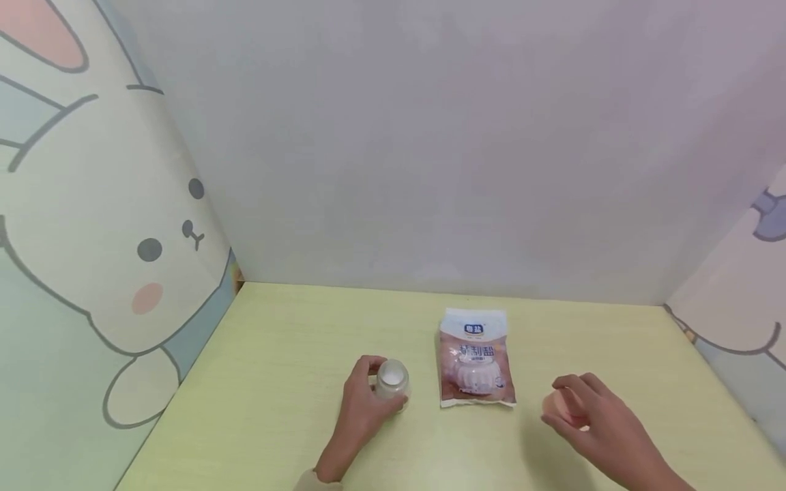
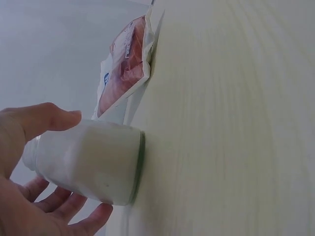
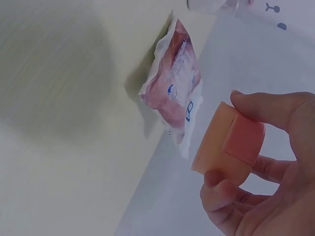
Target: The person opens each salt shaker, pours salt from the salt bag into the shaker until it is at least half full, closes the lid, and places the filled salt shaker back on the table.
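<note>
My left hand (image 1: 360, 409) grips a small glass jar (image 2: 93, 160) of white contents, thumb on one side and fingers round the other. The jar stands upright on the table, its round top (image 1: 393, 372) facing up with no lid on it. Over the table's right side, my right hand (image 1: 595, 423) pinches an orange-pink cap (image 3: 227, 142) between thumb and fingers. In the right wrist view the cap has a darker pink flap-like patch on its side. A brown-and-white salt bag (image 1: 475, 361) lies on the table between the two hands.
The pale yellow table (image 1: 307, 327) meets a plain grey-white wall (image 1: 430, 150) at the back. Side panels printed with a cartoon rabbit (image 1: 104, 225) enclose it at left and right. A shadow falls on the table below my right hand.
</note>
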`<state>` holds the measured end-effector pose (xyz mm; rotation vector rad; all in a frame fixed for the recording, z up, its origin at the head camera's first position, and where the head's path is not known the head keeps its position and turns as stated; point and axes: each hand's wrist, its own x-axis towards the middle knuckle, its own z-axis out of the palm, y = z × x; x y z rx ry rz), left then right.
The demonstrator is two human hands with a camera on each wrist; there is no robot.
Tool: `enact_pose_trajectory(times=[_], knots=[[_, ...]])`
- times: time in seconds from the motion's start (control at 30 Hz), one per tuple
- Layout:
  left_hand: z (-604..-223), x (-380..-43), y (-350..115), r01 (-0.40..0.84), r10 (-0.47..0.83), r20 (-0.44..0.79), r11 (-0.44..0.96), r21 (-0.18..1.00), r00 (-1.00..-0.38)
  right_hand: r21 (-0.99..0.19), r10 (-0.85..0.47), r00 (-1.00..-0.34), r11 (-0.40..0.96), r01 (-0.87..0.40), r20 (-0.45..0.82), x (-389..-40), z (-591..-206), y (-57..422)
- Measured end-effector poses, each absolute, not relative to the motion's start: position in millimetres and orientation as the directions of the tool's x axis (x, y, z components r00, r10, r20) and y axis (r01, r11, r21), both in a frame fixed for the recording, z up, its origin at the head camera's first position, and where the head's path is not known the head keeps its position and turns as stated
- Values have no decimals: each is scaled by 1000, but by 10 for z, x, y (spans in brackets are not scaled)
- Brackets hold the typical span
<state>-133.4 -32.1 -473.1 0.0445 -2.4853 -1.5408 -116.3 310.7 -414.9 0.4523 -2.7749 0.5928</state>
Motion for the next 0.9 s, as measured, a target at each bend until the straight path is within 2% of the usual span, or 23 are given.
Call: enact_pose_trajectory(times=[0.27, 0.63, 0.9], knots=[[-4751, -1334, -324, 78, -134, 151, 438, 896, -979, -346, -264, -885, 847, -403, 383, -1243, -4066, 2946], [-4746, -1353, -339, 93, -128, 162, 430, 898, -978, -354, -395, -814, 756, -551, 426, -1376, -3936, 2660], [-4756, -1345, -334, 103, -127, 174, 438, 893, -976, -363, -432, -794, 723, -588, 428, -1454, -3911, 2531]])
